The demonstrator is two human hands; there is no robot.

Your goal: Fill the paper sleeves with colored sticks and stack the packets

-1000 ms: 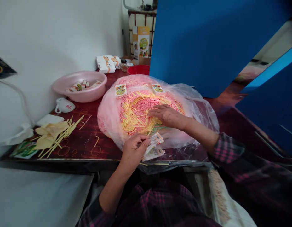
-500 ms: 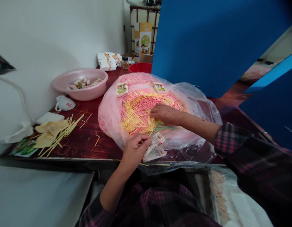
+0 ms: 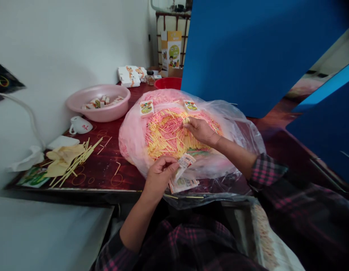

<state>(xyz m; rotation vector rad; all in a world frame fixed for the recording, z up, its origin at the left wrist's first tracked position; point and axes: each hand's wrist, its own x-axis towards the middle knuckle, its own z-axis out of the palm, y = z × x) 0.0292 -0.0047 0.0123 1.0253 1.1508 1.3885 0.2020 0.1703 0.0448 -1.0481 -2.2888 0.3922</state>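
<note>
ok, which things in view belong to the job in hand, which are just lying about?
Likely the job:
printed packet in left hand
yellow sticks in right hand
stick pile in plastic bag

Likely lying about:
mug
glass jar

The person's left hand (image 3: 159, 175) is held close to the body, its fingers (image 3: 166, 160) bent and pinched against the thumb (image 3: 173, 168). The bare left forearm (image 3: 138, 220) slants upward and inward from the lower left. The right hand (image 3: 201, 130) is farther forward, fingertips gathered to a pinch, its wrist (image 3: 217, 140) nearly straight with the right forearm (image 3: 236, 153).
</note>
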